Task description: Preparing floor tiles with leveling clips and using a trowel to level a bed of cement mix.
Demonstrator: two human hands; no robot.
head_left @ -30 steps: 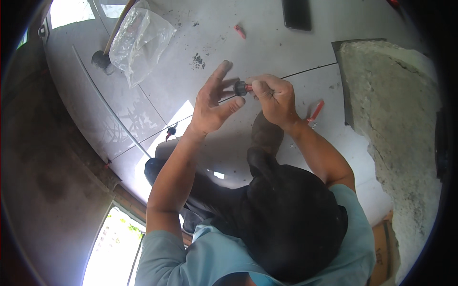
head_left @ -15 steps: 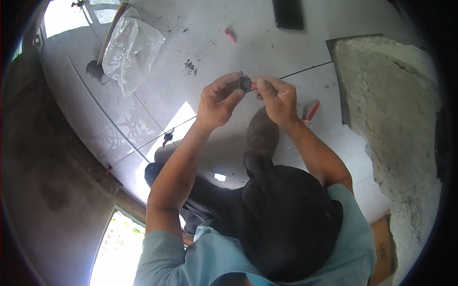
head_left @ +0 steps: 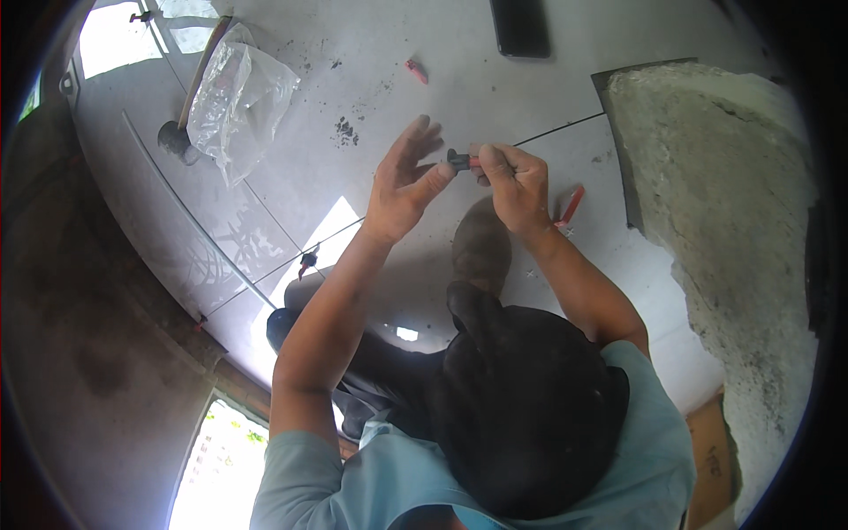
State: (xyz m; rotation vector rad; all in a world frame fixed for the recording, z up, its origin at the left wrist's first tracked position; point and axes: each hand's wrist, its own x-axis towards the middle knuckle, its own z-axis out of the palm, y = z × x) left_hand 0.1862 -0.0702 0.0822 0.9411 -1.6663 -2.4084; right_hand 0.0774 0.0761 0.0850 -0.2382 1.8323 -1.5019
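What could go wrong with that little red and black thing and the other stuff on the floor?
The piece is small and only the right hand seems to grip it, with the left hand open beside it, so it might slip and drop. The phone lies uncovered on the floor, so someone might step on it. The red strip lies near the right wrist and could get knocked away.

Pale tiled floor [head_left: 468, 97] | mallet [head_left: 172, 137], plastic bag [head_left: 238, 106] (crumpled, I see) | black phone [head_left: 521, 28] | red piece [head_left: 417, 71] | dark crumbs [head_left: 345, 133]
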